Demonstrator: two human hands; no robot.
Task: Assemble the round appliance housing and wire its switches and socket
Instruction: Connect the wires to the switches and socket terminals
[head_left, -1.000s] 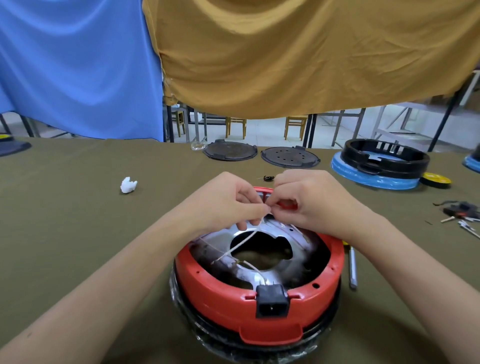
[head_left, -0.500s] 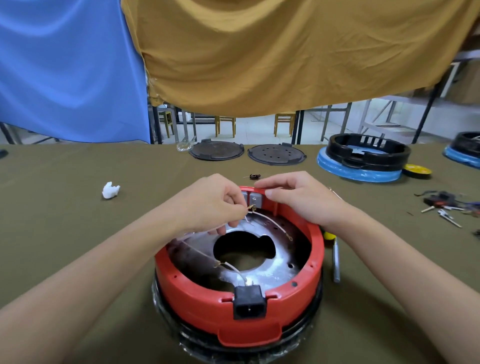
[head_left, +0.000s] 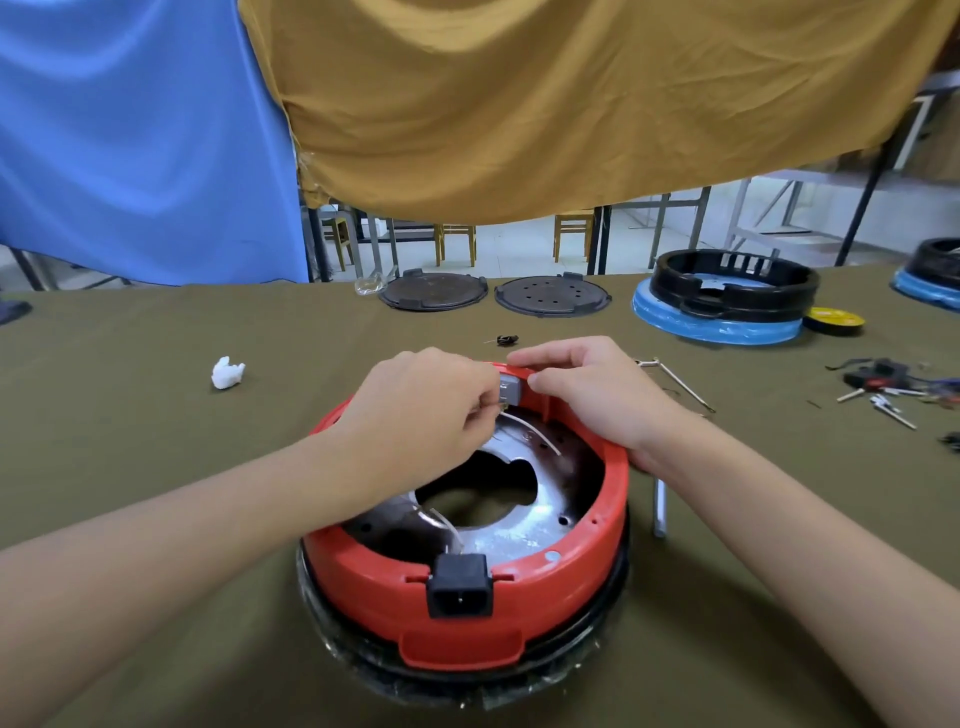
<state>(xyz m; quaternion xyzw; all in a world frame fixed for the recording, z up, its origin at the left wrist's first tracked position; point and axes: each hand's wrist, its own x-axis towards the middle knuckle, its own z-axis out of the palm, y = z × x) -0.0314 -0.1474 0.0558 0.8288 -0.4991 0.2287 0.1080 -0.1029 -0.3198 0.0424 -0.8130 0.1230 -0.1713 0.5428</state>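
A round red housing (head_left: 613, 499) stands on the table before me, with a shiny metal plate (head_left: 540, 525) inside and a black power socket (head_left: 460, 592) in its near wall. A grey switch (head_left: 510, 391) sits in the far wall. My left hand (head_left: 426, 410) pinches a white wire (head_left: 530, 423) at the back of that switch. My right hand (head_left: 587, 395) holds the far rim around the switch, thumb and forefinger on either side of it. Another white wire (head_left: 447, 522) runs to the socket.
A screwdriver (head_left: 660, 506) lies right of the housing. Two dark round lids (head_left: 434, 293) sit at the far edge, and a black ring on a blue base (head_left: 727, 291) far right. Loose connectors and wires (head_left: 883, 382) lie at right, a white scrap (head_left: 227, 372) at left.
My hands have separated slightly. The right hand moved from the wire to the housing's far rim, uncovering the grey switch. The left hand still pinches the wire there.
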